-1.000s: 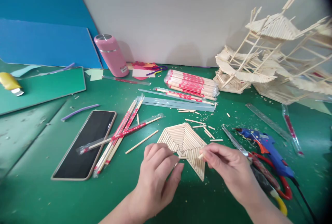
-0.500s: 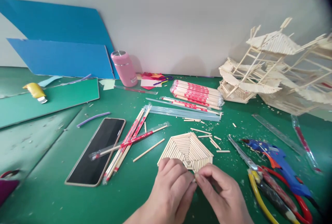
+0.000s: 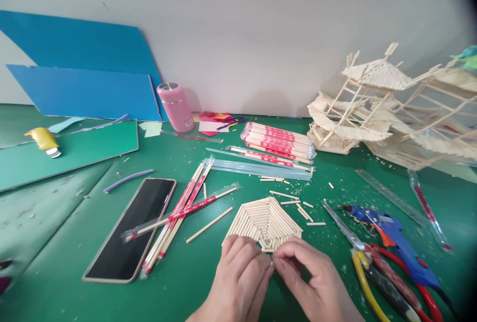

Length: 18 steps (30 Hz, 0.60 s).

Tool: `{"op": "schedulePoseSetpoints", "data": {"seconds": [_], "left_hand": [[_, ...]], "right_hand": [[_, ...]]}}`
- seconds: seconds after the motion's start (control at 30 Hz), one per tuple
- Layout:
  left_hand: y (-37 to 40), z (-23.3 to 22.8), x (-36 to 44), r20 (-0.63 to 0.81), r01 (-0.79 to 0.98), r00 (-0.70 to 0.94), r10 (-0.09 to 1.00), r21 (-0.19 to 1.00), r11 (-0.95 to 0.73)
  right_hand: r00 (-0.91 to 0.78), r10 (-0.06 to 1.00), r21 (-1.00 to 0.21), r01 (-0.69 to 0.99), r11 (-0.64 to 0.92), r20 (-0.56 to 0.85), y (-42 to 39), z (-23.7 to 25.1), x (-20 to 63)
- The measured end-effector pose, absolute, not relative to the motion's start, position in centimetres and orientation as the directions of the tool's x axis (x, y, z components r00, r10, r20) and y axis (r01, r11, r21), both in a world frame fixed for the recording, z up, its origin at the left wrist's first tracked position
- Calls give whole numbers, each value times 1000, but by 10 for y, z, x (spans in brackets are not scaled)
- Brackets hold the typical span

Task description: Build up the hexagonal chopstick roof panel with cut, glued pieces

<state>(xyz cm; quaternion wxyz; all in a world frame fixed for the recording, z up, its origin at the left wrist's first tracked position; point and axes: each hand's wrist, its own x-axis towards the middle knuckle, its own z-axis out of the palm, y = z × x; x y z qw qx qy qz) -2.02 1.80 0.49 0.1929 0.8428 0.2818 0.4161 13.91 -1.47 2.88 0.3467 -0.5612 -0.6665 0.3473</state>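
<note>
A panel of short wooden sticks (image 3: 274, 217), laid in rings with several corners, rests on the green table. My left hand (image 3: 240, 275) lies over its near left edge, fingers curled down and closed on the panel. At the near right edge my right hand (image 3: 311, 275) pinches thumb and forefinger together. The fingertips of both hands meet at the panel's near side, where a tiny pale tip, apparently of a short stick, shows between them. My fingers hide that part of the panel. Cut stick pieces (image 3: 285, 195) lie just beyond it.
Right of my hands lie a blue glue gun (image 3: 395, 235), scissors (image 3: 346, 225) and yellow-handled pliers (image 3: 363, 282). A phone (image 3: 130, 232) and wrapped chopsticks (image 3: 182, 207) lie left. Behind stand a pink bottle (image 3: 177, 108), a chopstick bundle (image 3: 278, 140) and wooden stick pavilion models (image 3: 372, 103).
The view has tilted up slightly and turned a little right, so the table things sit lower and more to the left. Both hands stay together at the panel's near edge.
</note>
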Motion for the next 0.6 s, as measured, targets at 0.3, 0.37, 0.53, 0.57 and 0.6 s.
{"op": "schedulePoseSetpoints", "data": {"seconds": [0.3, 0.37, 0.53, 0.57, 0.6], "left_hand": [[22, 2, -21, 559, 361, 459, 691, 593, -720], [22, 7, -21, 554, 372, 456, 696, 592, -715], [21, 13, -20, 528, 453, 428, 733, 577, -680], [21, 13, -21, 529, 463, 419, 738, 576, -674], [21, 12, -21, 526, 468, 413, 743, 577, -669]], "right_hand": [[28, 988, -658, 749, 78, 149, 11, 39, 171], [74, 980, -600, 799, 54, 187, 24, 35, 178], [123, 973, -542, 841, 3, 196, 58, 22, 186], [125, 973, -529, 848, -3, 195, 63, 19, 187], [125, 973, -516, 857, -7, 194, 68, 17, 188]]}}
